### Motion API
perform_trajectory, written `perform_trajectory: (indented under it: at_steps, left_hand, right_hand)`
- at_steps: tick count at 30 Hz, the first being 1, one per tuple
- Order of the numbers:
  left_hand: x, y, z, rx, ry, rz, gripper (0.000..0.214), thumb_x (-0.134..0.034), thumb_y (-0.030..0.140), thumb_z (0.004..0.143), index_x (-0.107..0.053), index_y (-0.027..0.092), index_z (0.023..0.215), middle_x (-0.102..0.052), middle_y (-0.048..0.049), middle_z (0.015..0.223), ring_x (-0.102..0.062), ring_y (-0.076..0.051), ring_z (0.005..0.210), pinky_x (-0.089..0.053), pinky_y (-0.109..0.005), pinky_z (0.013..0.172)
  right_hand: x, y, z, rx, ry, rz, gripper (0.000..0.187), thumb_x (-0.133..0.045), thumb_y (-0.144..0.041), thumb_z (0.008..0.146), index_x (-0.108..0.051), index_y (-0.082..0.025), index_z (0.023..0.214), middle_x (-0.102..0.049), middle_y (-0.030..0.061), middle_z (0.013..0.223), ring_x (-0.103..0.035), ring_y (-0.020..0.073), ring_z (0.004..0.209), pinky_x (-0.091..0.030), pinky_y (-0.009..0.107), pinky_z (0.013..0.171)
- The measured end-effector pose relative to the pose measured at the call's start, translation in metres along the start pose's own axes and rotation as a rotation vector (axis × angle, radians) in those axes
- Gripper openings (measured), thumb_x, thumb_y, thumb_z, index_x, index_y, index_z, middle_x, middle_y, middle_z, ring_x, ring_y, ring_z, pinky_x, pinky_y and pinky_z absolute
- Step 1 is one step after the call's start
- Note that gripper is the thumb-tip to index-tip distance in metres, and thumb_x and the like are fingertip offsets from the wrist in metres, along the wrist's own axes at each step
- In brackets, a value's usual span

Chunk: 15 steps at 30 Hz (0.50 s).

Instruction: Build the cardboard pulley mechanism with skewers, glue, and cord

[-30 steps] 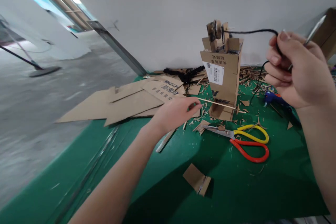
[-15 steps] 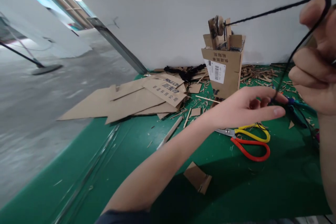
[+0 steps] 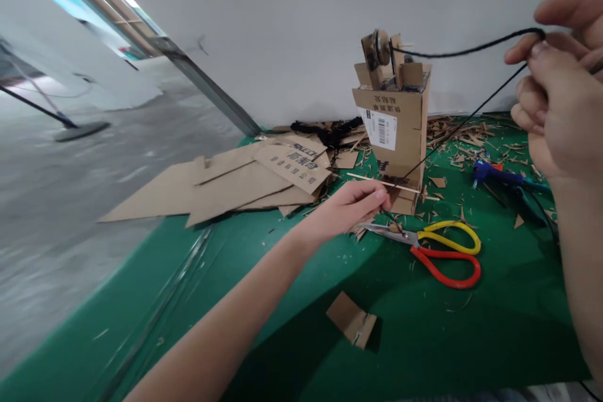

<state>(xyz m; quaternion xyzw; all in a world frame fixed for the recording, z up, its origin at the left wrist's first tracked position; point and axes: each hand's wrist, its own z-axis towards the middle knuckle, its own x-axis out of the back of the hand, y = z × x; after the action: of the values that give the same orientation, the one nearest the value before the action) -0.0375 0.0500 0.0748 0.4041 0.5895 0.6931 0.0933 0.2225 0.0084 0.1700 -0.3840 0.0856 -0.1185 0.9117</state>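
A black cord point(image 3: 464, 53) runs from the spool point(image 3: 382, 48) on top of an upright cardboard box point(image 3: 398, 119) to my right hand point(image 3: 558, 75), raised at the upper right with its fingers closed on the cord. From there the cord slopes down to my left hand point(image 3: 365, 201), which pinches its lower part in front of the box's base. A short cord end hangs below the left fingertips. Just right of that hand lie scissors point(image 3: 414, 239) with one yellow and one red handle. A thin wooden stick point(image 3: 400, 187) passes close behind the left fingertips.
Flat cardboard sheets point(image 3: 245, 182) are stacked at the left, with a black tangled bundle point(image 3: 330, 132) behind them. A blue glue gun point(image 3: 494, 174) lies at the right among cardboard scraps. A small folded cardboard piece point(image 3: 351, 320) rests on the green table point(image 3: 292, 301) near the front.
My left hand has moved left, away from the right hand, drawing the lower cord out across the box's front. The right hand has shifted slightly; the upper cord now sags.
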Motion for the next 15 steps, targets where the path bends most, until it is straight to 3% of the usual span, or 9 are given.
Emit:
perform_trajectory:
  at_steps: [5, 9, 12, 15]
  left_hand:
    - [0.027, -0.025, -0.012, 0.069, 0.068, 0.459, 0.036, -0.049, 0.046, 0.094, -0.063, 0.016, 0.079, -0.058, -0.0021, 0.07, -0.047, -0.012, 0.061, -0.035, -0.025, 0.056]
    - [0.047, -0.042, -0.01, 0.079, 0.185, 0.663, 0.037, -0.047, 0.048, 0.093, -0.065, 0.017, 0.088, -0.067, -0.0064, 0.085, -0.057, -0.017, 0.072, -0.041, -0.027, 0.066]
    - [0.06, -0.055, -0.008, 0.102, 0.18, 0.779, 0.041, -0.043, 0.052, 0.093, -0.065, 0.018, 0.091, -0.069, -0.0083, 0.091, -0.06, -0.021, 0.081, -0.043, -0.029, 0.072]
    - [0.07, -0.067, -0.009, 0.117, 0.176, 0.818, 0.042, -0.042, 0.053, 0.093, -0.064, 0.018, 0.09, -0.07, -0.0096, 0.092, -0.062, -0.023, 0.084, -0.043, -0.031, 0.075]
  right_hand:
    - [-0.009, 0.019, -0.004, -0.007, -0.041, -0.075, 0.025, -0.054, -0.007, 0.087, -0.068, -0.025, 0.098, -0.068, -0.0005, 0.085, -0.035, 0.0062, 0.042, -0.021, 0.028, 0.04]
    - [-0.017, 0.03, -0.009, 0.033, -0.16, -0.28, 0.028, -0.052, -0.007, 0.088, -0.072, -0.025, 0.083, -0.068, -0.0006, 0.079, -0.045, 0.0075, 0.051, -0.032, 0.026, 0.048]
    - [-0.017, 0.036, -0.009, 0.047, -0.198, -0.392, 0.025, -0.057, -0.007, 0.085, -0.07, -0.026, 0.076, -0.063, -0.0018, 0.069, -0.052, 0.0109, 0.056, -0.034, 0.025, 0.05]
    - [-0.011, 0.041, -0.005, 0.007, -0.174, -0.411, 0.023, -0.06, -0.009, 0.084, -0.068, -0.027, 0.071, -0.054, -0.0027, 0.059, -0.048, 0.0126, 0.053, -0.032, 0.026, 0.048]
